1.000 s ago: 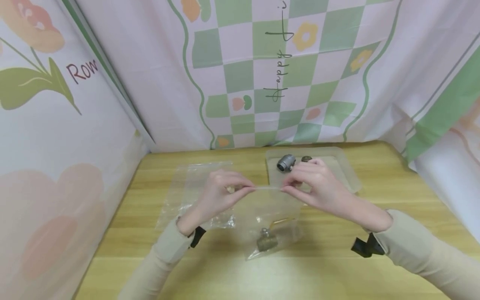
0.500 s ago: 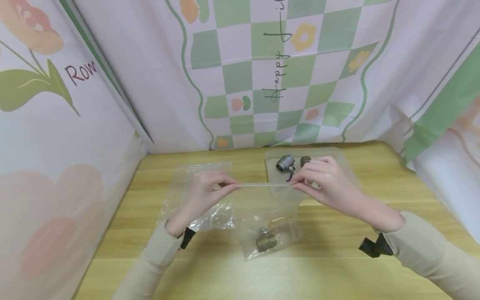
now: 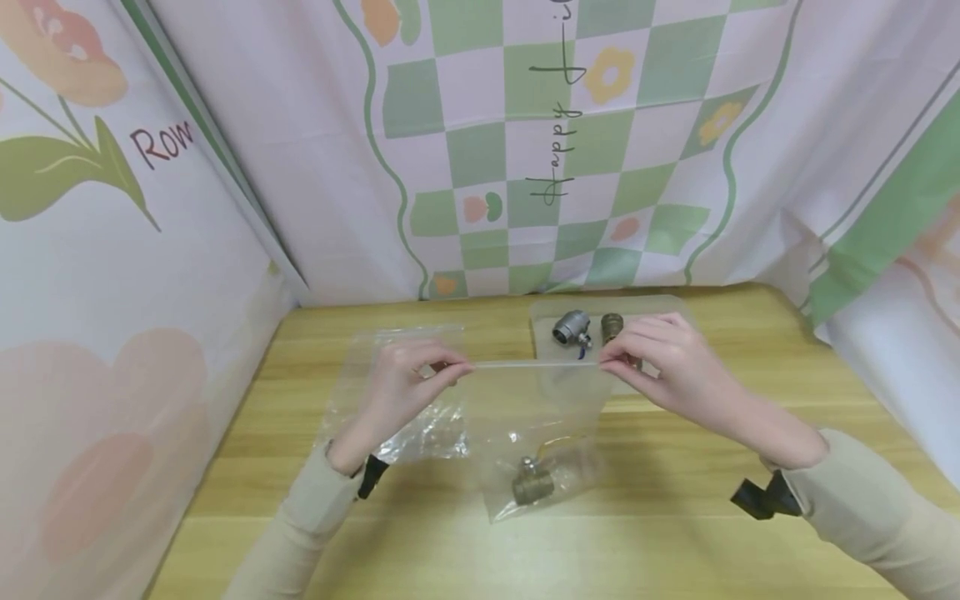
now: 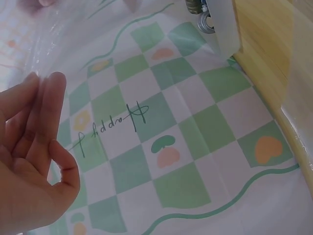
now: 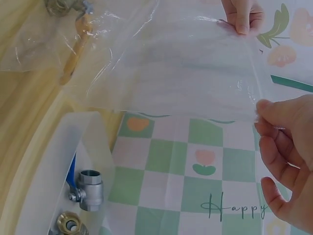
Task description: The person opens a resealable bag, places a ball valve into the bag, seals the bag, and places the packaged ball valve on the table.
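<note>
A clear zip bag (image 3: 536,400) hangs between my two hands, its top edge stretched straight. My left hand (image 3: 405,383) pinches the left end of that edge between thumb and fingers; my right hand (image 3: 663,358) pinches the right end. Low in the bag is a brass ball valve (image 3: 532,485) with a yellow-orange handle (image 5: 77,51). The bag's lower part lies at the tabletop. In the right wrist view, my right hand (image 5: 288,152) grips the bag's edge, with the plastic sheet (image 5: 186,68) spread toward the other hand.
Behind my right hand stands a translucent tray (image 3: 543,304) holding a grey metal valve (image 3: 572,327) with a blue handle and a brass fitting (image 3: 612,327). Flat clear bags (image 3: 348,392) lie on the wooden table (image 3: 247,500) at left. A patterned curtain (image 3: 480,158) hangs behind.
My hands have spread apart along the bag's top edge, the left going left and the right going right. The valve in the bag has hardly moved.
</note>
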Motion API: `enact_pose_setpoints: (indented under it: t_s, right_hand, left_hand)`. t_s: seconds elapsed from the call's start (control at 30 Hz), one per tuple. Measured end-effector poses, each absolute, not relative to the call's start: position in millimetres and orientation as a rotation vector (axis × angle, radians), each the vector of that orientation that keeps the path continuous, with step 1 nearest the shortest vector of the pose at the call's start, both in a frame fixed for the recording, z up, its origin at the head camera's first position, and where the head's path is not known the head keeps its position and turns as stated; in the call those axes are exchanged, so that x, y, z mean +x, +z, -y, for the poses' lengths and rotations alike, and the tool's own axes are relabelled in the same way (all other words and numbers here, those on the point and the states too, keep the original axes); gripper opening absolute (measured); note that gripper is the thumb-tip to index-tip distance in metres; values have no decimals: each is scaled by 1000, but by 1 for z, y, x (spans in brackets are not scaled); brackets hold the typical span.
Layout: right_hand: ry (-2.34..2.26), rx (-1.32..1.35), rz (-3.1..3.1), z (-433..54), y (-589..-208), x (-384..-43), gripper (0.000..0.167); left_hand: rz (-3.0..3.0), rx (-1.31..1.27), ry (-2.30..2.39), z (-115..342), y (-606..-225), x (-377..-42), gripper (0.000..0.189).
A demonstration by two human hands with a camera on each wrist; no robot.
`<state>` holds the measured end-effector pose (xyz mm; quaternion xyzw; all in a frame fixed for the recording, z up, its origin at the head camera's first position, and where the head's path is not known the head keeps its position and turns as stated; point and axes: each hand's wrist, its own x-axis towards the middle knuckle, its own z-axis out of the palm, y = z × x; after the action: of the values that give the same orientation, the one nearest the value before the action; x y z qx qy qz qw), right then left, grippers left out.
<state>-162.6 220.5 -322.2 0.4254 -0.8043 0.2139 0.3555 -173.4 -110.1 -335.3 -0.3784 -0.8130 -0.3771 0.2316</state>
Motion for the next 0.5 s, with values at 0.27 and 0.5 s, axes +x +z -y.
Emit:
enact_pose_setpoints:
  t_s: [0.27, 0.5]
  right_hand:
    - [526, 1062, 2068, -224, -323, -161, 44]
    - [547, 1057, 2085, -228, -323, -161, 43]
  left_hand:
    - [2217, -1019, -1016, 110, -335, -172, 5]
    - [2245, -995, -1015, 109, -334, -171, 3]
